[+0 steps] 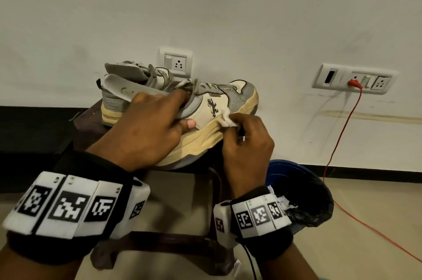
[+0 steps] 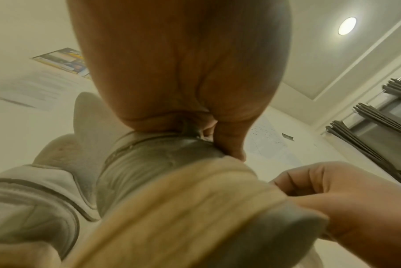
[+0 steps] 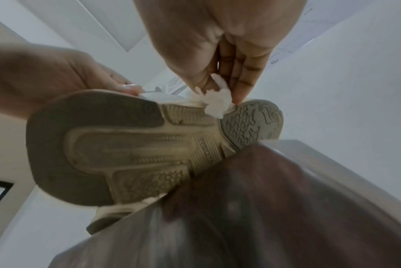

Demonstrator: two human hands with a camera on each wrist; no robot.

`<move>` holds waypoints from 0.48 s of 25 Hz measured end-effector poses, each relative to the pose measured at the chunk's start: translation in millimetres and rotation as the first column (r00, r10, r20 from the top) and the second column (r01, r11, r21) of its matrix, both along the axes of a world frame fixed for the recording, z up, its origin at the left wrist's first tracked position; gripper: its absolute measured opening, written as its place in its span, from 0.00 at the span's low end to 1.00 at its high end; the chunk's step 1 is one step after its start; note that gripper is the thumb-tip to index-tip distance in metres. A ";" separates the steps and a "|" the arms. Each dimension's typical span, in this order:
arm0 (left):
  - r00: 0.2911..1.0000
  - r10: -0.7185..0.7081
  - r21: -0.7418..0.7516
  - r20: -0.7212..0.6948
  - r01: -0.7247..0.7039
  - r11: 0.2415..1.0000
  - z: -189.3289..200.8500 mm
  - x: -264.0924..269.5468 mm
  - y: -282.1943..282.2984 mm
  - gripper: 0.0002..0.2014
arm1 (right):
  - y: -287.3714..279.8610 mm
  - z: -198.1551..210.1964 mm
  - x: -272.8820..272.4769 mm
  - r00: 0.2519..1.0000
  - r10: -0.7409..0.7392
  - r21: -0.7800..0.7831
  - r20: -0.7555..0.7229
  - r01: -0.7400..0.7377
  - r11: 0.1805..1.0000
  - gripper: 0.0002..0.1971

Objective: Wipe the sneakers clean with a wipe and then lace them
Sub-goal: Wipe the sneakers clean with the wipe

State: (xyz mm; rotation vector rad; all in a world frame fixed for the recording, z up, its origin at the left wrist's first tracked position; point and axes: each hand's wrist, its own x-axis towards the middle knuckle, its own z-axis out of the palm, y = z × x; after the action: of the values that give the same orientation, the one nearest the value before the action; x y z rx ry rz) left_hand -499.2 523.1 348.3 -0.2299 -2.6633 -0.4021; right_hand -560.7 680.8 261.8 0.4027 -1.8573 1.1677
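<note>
The near sneaker (image 1: 205,115) sits tilted on the dark stool (image 1: 91,124), its mate (image 1: 146,74) just behind at 11 o'clock. The left hand (image 1: 150,129) is curled over its collar, thumb on the side panel, while the right hand (image 1: 246,142) pinches a crumpled wipe (image 1: 225,121) against the midsole edge at 3 o'clock of the thumb. The shoe looks light, with a firm sole but a soft upper (the tongue flops), so the collar seems the surest hold; the thin wipe could tear on the rough tread.
</note>
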 end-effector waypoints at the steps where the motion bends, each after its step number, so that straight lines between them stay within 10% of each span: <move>1: 1.000 -0.010 0.044 -0.017 0.011 0.999 -0.1 -0.1 0.2 0.16 | 1.0 3.2 4.3 0.999 0.033 0.024 0.020 -0.033 0.999 0.07; 8: 0.999 -0.031 0.164 0.015 0.028 0.986 -1.2 -0.7 -3.7 0.18 | -8.4 0.1 44.2 0.960 0.278 0.337 -0.016 -0.257 0.906 0.11; 12: 0.998 -0.032 0.127 0.056 0.025 0.992 0.7 1.8 -1.4 0.21 | 9.0 0.3 14.4 0.997 0.076 0.190 -0.024 -0.070 0.979 0.10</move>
State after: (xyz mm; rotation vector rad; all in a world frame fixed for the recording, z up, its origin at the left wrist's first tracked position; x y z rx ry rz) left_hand -497.5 521.8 349.0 -0.2204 -2.6814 -0.5924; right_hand -546.3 689.8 262.1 0.5966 -1.9471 1.0300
